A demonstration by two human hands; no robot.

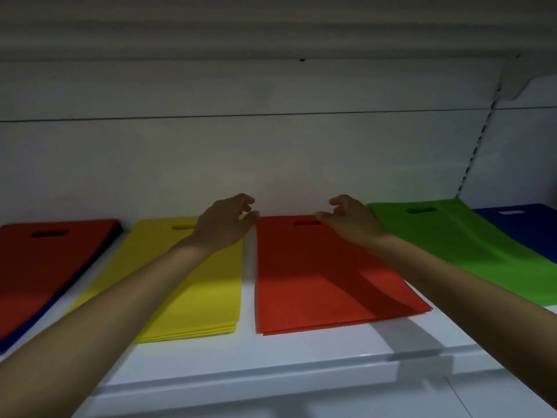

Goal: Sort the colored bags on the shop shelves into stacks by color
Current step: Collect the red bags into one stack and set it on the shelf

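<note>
Reaching | L hand [224,221], R hand [351,220] empty, apart | orange stack [313,285] | white shelf [301,352], dim

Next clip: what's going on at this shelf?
A person is sorting flat colored bags on a white shelf. Both bare hands reach toward the far end of the orange-red stack, the left hand at its left corner and the right hand at its right; neither holds anything. Yellow, green and blue stacks look single-color. At far left, a red bag lies on blue ones, so that pile is still mixed.
</note>
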